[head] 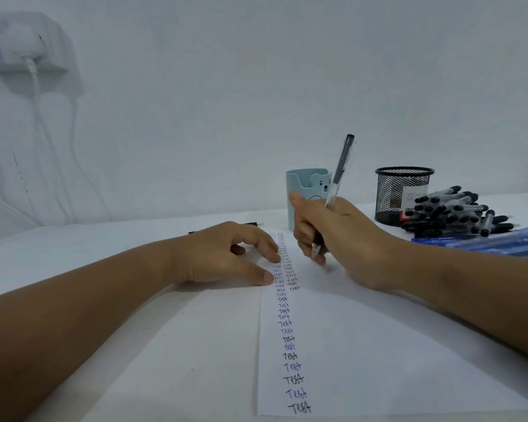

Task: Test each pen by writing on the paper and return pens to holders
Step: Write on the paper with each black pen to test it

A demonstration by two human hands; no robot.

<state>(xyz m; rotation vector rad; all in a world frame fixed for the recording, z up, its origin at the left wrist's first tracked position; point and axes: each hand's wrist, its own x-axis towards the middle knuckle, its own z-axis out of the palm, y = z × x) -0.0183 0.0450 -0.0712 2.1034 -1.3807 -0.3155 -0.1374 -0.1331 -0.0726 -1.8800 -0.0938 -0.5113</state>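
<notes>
My right hand (336, 239) grips a clear black-capped pen (339, 178), tip down over the white paper (363, 345), near the top of the second column of "Test" words. My left hand (226, 254) rests with its fingertips on the paper's left edge. A pale blue bear pen holder (305, 190) stands just behind my right hand. A black mesh holder (400, 193) stands further right. Beside it lies a heap of black-capped pens (454, 214), and blue pens (500, 239) lie in front of that heap.
One dark pen (250, 224) lies on the white table (104, 269) behind my left hand. On the wall at the far left hangs a white socket box (28, 47) with cables hanging from it.
</notes>
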